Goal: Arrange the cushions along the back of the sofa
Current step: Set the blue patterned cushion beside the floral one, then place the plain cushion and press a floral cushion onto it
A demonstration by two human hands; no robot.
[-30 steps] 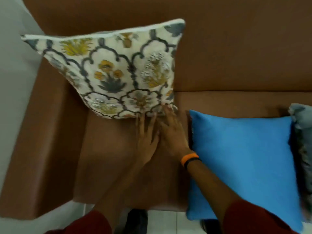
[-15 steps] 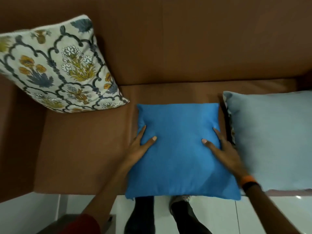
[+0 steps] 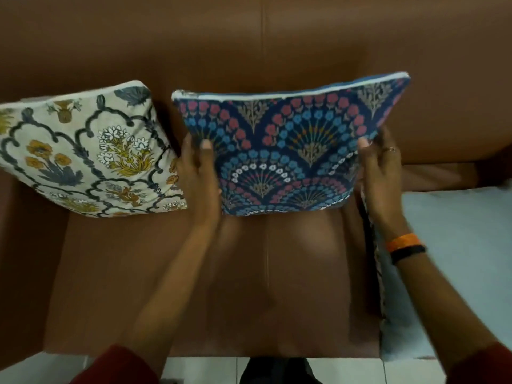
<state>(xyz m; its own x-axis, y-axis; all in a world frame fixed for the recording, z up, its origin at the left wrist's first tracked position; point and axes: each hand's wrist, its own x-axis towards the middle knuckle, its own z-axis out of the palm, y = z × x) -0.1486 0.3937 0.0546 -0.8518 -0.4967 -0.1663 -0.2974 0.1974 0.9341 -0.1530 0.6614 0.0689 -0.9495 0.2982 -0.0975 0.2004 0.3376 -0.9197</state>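
A dark blue cushion (image 3: pixel 288 151) with red and blue fan patterns stands upright against the brown sofa back (image 3: pixel 277 51). My left hand (image 3: pixel 198 173) grips its left edge and my right hand (image 3: pixel 379 167) grips its right edge. Its lower edge rests near the seat's rear. A cream floral cushion (image 3: pixel 86 156) leans against the sofa back at the left, just beside the held cushion. A pale grey-blue cushion (image 3: pixel 454 259) lies flat on the seat at the right, under my right forearm.
The brown sofa seat (image 3: pixel 194 286) stretches in front of the cushions. The left armrest (image 3: pixel 25 259) bounds the seat. White floor tiles (image 3: pixel 210 370) and dark shoes show at the bottom edge.
The cushion that lay flat with its plain blue side up has been lifted and stood against the sofa back, patterned side showing. Both hands moved up with it, gripping its sides.
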